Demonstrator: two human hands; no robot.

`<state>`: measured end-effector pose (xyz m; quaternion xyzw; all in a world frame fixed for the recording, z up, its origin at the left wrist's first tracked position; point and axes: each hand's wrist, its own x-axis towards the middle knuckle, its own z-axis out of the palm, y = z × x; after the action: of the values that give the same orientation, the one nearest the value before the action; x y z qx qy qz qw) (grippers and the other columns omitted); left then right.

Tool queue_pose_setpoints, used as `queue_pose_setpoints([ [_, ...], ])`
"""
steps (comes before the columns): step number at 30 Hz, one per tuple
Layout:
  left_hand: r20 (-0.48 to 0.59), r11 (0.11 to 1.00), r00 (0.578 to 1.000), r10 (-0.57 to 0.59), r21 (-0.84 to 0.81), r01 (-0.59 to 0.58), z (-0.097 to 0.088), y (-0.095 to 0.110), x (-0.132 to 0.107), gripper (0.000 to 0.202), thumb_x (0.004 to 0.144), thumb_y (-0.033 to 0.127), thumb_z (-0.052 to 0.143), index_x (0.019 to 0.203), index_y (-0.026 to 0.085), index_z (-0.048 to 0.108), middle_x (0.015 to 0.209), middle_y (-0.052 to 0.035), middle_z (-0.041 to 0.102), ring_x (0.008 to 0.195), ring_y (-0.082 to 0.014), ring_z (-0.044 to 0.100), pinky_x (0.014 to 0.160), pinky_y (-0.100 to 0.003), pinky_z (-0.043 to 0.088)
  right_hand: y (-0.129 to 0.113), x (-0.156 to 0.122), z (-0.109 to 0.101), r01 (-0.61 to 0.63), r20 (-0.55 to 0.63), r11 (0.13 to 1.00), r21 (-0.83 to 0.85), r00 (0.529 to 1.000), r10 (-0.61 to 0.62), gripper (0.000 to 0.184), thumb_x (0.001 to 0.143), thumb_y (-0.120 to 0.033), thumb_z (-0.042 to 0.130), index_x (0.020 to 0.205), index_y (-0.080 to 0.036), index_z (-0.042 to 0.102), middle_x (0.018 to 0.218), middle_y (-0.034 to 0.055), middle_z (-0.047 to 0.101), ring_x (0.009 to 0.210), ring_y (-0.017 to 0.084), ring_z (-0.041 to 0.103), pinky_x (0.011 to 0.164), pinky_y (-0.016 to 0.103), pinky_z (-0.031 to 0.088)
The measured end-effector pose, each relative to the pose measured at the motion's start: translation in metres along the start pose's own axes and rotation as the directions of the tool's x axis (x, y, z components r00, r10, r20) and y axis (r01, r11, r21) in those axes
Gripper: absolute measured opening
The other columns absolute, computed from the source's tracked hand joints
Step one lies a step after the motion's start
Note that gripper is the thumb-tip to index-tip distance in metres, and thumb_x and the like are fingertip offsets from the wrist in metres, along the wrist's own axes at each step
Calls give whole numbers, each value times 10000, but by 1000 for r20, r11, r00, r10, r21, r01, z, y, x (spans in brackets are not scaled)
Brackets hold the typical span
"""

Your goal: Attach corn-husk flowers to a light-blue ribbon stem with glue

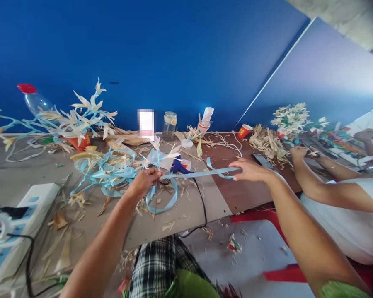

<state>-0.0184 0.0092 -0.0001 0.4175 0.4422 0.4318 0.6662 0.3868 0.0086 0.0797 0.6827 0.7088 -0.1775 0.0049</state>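
My left hand [147, 181] pinches the stem of a pale husk flower [162, 155], whose petals stand above the fingers. A light blue ribbon [199, 174] runs taut from that stem across to my right hand [251, 169], which grips it between thumb and fingers. A loop of ribbon hangs below my left hand. Just behind the stretched ribbon lies a blue glue gun [178, 165], its black cord dropping over the table's front edge. Left of my left hand is a tangled pile of blue ribbon [112, 169].
Finished flower branches [90, 107] stand in a red cup at the left. A white power strip [21, 231] lies front left. A glass jar [169, 124], a fallen red cup [244, 131] and dried husks [265, 142] line the back. At the right, another person's hands [301, 153] work.
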Motion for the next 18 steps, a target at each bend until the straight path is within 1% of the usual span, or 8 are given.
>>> queue_pose_setpoints([
  [2,-14,999,1000,9,33,-8,-2,-1,1,238,593,308,771,676,118,653,569,-1,553,455,-49,380,430,-181,239,-17,4,6,127,124,992,0,984,-126,606,585,-330,742,1177,-256,634,1172,104,599,979,246,602,808,302,446],
  [3,-21,999,1000,20,36,-19,-3,-2,1,249,601,326,766,682,117,657,568,1,551,449,-48,364,428,-184,231,-28,7,11,183,130,982,38,974,-187,594,621,-360,725,1198,-263,621,1211,101,582,1036,255,585,844,310,442],
  [4,-28,999,999,33,34,-32,-4,-2,2,263,607,346,762,689,118,661,570,0,551,447,-49,357,427,-188,227,-41,10,17,227,64,971,77,971,-232,551,662,-384,698,1191,-247,626,1221,105,579,1075,260,569,882,322,431],
  [6,-54,998,997,63,25,-62,-8,0,2,289,604,373,766,698,119,666,575,-1,551,451,-52,361,430,-193,231,-70,19,32,277,-108,944,179,959,-261,428,739,-367,632,1135,-204,651,1158,114,614,1040,240,583,911,338,420],
  [8,-90,996,992,83,27,-81,-11,2,2,309,592,387,777,705,121,669,582,-1,553,460,-53,372,435,-191,246,-99,31,47,285,-242,883,372,949,-204,346,788,-337,569,1087,-182,651,1105,107,643,958,208,607,863,335,445],
  [11,-141,995,984,105,16,-103,-16,4,3,326,579,405,787,699,127,668,629,-13,580,484,-55,396,440,-189,273,-133,56,67,299,-381,717,629,923,-51,322,782,-350,562,1028,-158,642,937,86,674,851,185,619,804,325,466],
  [13,-174,995,979,104,17,-103,-18,4,4,335,567,411,793,705,133,670,654,-16,591,496,-58,411,442,-189,289,-150,72,76,316,-422,644,696,907,12,309,751,-357,589,991,-169,639,870,59,664,788,171,608,766,316,472],
  [18,-213,996,973,87,32,-82,-17,4,3,339,551,411,800,701,135,672,635,-11,586,507,-61,426,458,-187,311,-171,96,82,335,-473,518,787,867,158,301,739,-386,580,960,-185,618,900,56,650,684,144,591,683,284,468],
])
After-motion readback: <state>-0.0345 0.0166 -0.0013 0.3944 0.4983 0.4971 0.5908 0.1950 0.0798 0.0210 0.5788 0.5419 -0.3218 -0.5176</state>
